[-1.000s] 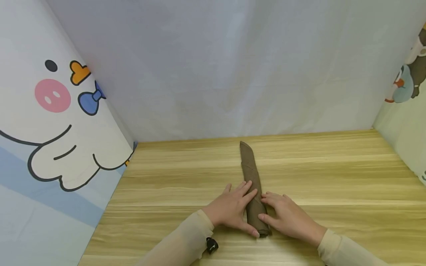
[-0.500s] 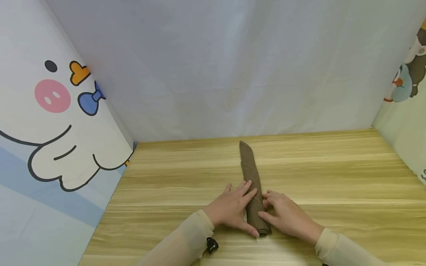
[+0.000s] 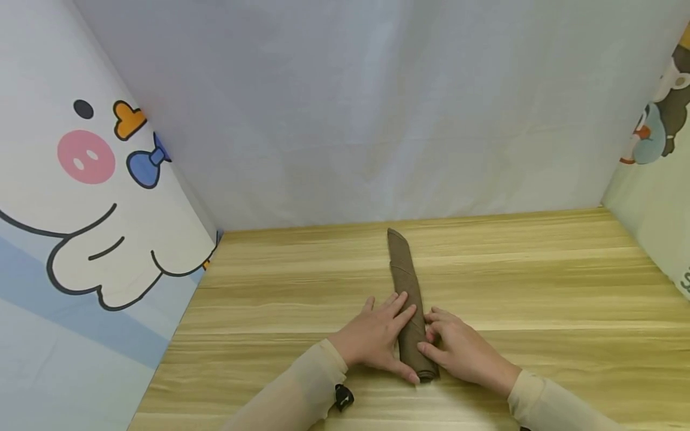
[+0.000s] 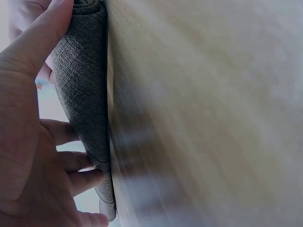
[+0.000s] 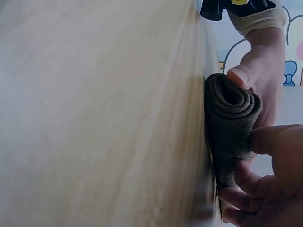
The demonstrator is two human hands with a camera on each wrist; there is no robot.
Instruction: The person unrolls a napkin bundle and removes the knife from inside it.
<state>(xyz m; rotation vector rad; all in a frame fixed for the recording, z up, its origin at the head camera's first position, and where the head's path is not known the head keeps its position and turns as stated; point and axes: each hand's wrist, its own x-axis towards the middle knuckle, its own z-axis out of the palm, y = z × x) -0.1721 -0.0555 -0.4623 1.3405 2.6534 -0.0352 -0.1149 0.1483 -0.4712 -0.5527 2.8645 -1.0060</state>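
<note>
A brown cloth [image 3: 404,275] rolled into a long narrow tube lies on the wooden table [image 3: 539,281], running from near me toward the back wall. My left hand [image 3: 377,338] rests against the roll's left side at its near end, with straight fingers laid over it and the thumb by the end. My right hand [image 3: 463,353] presses the right side with slightly bent fingertips and the thumb. The left wrist view shows the left hand [image 4: 28,156] flat along the cloth [image 4: 83,94]. In the right wrist view the roll's spiral end [image 5: 232,113] sits under the right thumb [image 5: 279,142].
A white fabric backdrop [image 3: 377,120] closes the back. A cartoon-printed panel [image 3: 81,209] stands at the left and another [image 3: 657,179] at the right. A black strap [image 3: 342,397] sits on the left wrist. Bare wood lies on both sides of the roll.
The right hand has shifted slightly left and closer against the roll, its fingers bending a little more. The left hand and the cloth have barely moved.
</note>
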